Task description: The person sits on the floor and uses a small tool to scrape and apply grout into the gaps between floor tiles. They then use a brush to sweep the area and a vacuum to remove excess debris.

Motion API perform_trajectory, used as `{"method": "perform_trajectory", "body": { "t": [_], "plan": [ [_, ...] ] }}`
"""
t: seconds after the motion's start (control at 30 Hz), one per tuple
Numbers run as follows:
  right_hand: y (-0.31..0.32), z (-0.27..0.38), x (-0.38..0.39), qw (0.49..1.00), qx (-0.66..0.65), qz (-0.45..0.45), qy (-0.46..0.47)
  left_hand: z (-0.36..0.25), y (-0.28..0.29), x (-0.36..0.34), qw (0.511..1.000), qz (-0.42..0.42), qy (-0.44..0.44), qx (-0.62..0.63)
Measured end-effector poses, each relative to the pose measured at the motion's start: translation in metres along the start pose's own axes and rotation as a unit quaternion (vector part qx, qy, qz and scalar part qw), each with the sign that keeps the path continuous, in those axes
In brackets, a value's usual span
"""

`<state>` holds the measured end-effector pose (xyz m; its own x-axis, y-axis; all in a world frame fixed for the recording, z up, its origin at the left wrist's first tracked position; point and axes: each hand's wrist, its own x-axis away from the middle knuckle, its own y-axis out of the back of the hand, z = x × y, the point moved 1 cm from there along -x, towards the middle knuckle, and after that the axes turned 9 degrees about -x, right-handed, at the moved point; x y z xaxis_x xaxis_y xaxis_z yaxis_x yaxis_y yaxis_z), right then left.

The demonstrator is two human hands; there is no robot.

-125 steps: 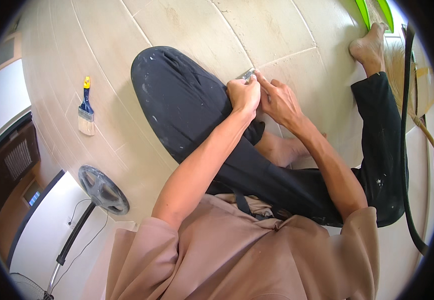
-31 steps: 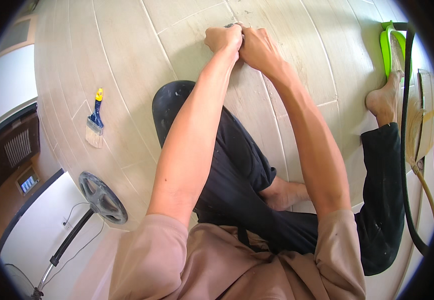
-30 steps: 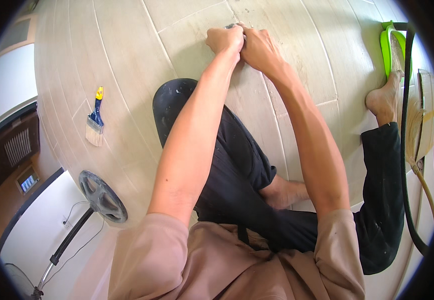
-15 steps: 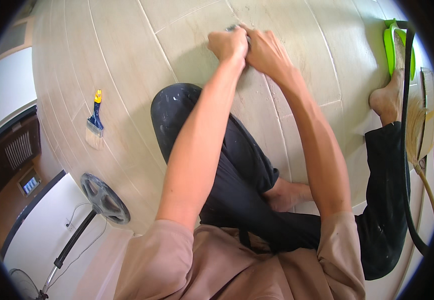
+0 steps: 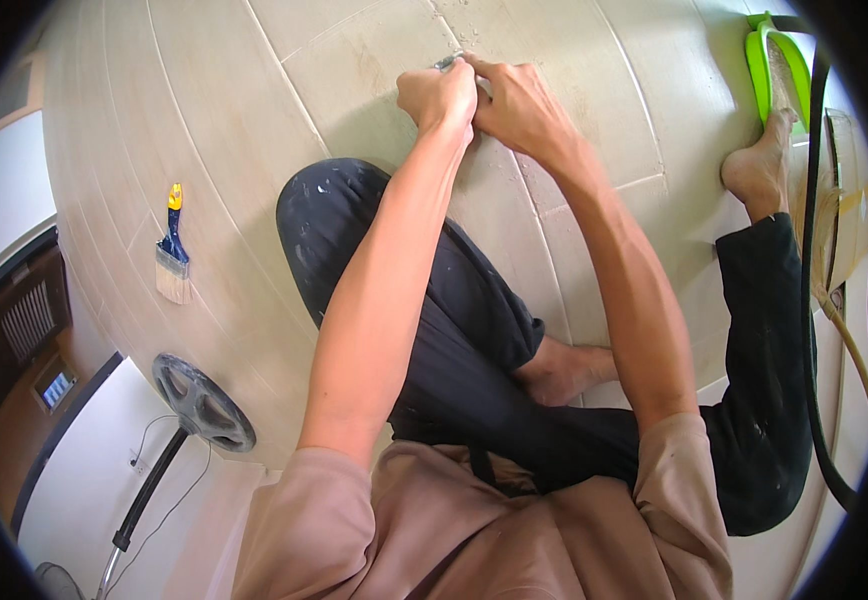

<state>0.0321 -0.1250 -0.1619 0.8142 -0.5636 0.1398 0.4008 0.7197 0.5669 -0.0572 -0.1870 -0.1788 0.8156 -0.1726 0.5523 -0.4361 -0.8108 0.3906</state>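
Close together over the tiled floor (image 5: 374,60), my left hand (image 5: 438,98) and my right hand (image 5: 522,108) are both closed. Between them is a small grey tool (image 5: 448,62) with a shiny, metal-looking end. Fingers cover most of it, so its exact kind cannot be made out. My right hand presses against the left, its index finger reaching towards the tool's end. Under the hands runs a pale joint line (image 5: 542,235) between tiles, with crumbs and dust scattered along it.
A flat paintbrush (image 5: 173,245) lies on the floor at left, near a round grey stand base (image 5: 204,402) with a pole. At right are a green dustpan (image 5: 757,75), a straw broom (image 5: 822,290) and a black strap or cable (image 5: 812,300). My bent knee (image 5: 329,205) is below the hands.
The view has shifted slightly, moving most of the scene a little leftwards. My hands remain closed together at the joint line, with the right hand's grip turned slightly.
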Motion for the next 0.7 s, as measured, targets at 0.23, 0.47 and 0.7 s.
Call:
{"method": "perform_trajectory", "body": {
  "t": [0.23, 0.47, 0.7],
  "plan": [
    [-0.002, -0.004, -0.082, 0.997, 0.041, -0.018, 0.065, -0.055, -0.011, -0.052, 0.997, -0.066, -0.016, 0.032],
    [-0.003, -0.002, -0.073, 1.000, 0.017, -0.021, 0.005, -0.060, -0.005, -0.049, 1.000, 0.006, 0.018, 0.000],
    [0.002, -0.012, -0.037, 0.999, -0.012, -0.022, 0.025, -0.031, -0.007, -0.021, 1.000, -0.008, -0.006, 0.006]
  ]
}}
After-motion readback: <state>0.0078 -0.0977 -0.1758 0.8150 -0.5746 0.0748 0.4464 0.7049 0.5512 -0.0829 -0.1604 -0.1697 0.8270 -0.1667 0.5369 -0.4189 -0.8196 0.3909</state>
